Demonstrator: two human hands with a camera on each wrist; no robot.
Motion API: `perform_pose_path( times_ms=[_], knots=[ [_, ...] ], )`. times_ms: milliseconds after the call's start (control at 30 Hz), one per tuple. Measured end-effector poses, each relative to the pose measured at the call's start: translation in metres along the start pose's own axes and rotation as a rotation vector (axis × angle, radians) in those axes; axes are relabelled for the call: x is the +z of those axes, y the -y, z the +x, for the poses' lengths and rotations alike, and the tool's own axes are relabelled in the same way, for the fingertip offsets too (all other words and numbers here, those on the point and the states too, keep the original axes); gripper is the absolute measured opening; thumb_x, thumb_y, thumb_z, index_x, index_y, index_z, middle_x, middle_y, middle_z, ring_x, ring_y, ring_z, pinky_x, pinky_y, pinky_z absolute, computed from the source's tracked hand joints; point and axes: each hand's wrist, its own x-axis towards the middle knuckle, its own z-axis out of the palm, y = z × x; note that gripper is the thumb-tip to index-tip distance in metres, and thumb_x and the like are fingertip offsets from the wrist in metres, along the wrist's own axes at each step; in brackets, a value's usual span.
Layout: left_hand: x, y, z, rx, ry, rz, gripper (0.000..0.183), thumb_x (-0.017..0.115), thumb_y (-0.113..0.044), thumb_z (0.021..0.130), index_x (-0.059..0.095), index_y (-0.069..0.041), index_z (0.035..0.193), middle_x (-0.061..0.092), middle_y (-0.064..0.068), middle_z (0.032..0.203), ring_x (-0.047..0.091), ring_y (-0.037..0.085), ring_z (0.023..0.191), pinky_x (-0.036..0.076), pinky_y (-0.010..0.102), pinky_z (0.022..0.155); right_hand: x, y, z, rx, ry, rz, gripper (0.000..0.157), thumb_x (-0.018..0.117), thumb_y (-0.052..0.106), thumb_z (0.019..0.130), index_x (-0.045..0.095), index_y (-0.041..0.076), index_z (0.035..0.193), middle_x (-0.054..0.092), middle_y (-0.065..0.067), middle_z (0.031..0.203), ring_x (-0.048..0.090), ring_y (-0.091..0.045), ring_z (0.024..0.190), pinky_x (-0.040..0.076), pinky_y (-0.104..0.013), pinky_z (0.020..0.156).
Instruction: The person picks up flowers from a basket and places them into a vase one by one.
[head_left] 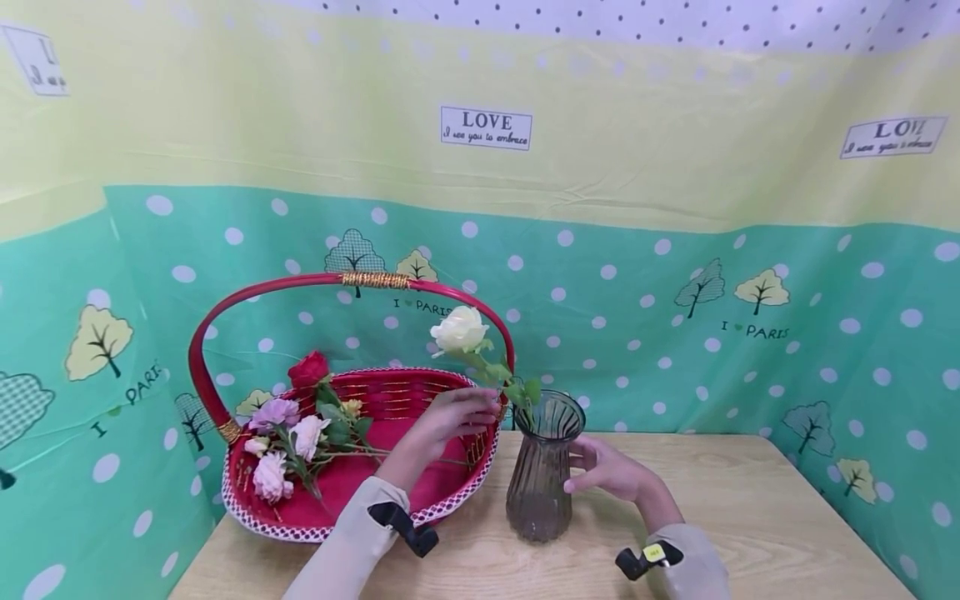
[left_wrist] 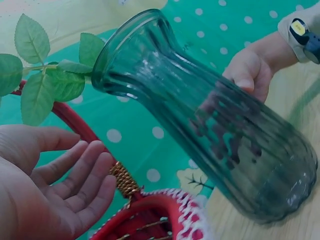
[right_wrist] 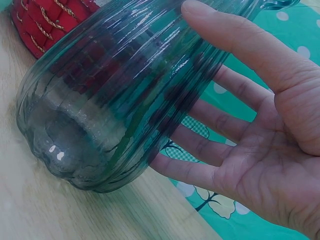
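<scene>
A ribbed, smoky glass vase (head_left: 542, 492) stands on the table, its flared mouth holding a white rose (head_left: 459, 330) that leans left. My right hand (head_left: 611, 473) holds the vase's right side, thumb in front and fingers behind, partly seen through the glass (right_wrist: 115, 110). Beside the stem and leaves (left_wrist: 42, 85), left of the vase mouth, my left hand (head_left: 459, 414) is relaxed with nothing in it; its loosely bent fingers (left_wrist: 95, 170) are apart from the vase. The rose's lower stem shows faintly inside the glass.
A red woven basket (head_left: 247, 523) with a tall arched handle (head_left: 262, 287) stands left of the vase. In it lie a red rose (head_left: 308, 369), pink flowers (head_left: 272, 477) and a purple flower (head_left: 274, 413). A printed curtain (head_left: 637, 333) hangs behind the wooden table (head_left: 720, 500).
</scene>
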Motion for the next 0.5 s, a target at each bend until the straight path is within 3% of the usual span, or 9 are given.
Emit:
perform_pose_path(
  times_ms=[200, 500],
  knots=[
    [-0.012, -0.005, -0.007, -0.02, 0.009, 0.097, 0.034, 0.063, -0.016, 0.1, 0.066, 0.0, 0.13, 0.074, 0.016, 0.117, 0.072, 0.031, 0.109, 0.059, 0.043, 0.098, 0.002, 0.0, 0.0, -0.008, 0.002, -0.008, 0.082, 0.075, 0.004, 0.088, 0.03, -0.002, 0.156, 0.038, -0.026, 0.157, 0.042, -0.045, 0.142, 0.053, -0.038, 0.106],
    [-0.043, -0.011, -0.014, -0.07, -0.051, 0.229, 0.039, 0.062, -0.016, 0.1, 0.063, 0.004, 0.133, 0.073, 0.022, 0.12, 0.074, 0.027, 0.1, 0.06, 0.043, 0.093, 0.002, 0.001, -0.001, -0.002, -0.003, -0.013, 0.083, 0.076, 0.004, 0.088, 0.029, -0.003, 0.156, 0.038, -0.028, 0.156, 0.043, -0.046, 0.141, 0.053, -0.041, 0.105]
  ],
)
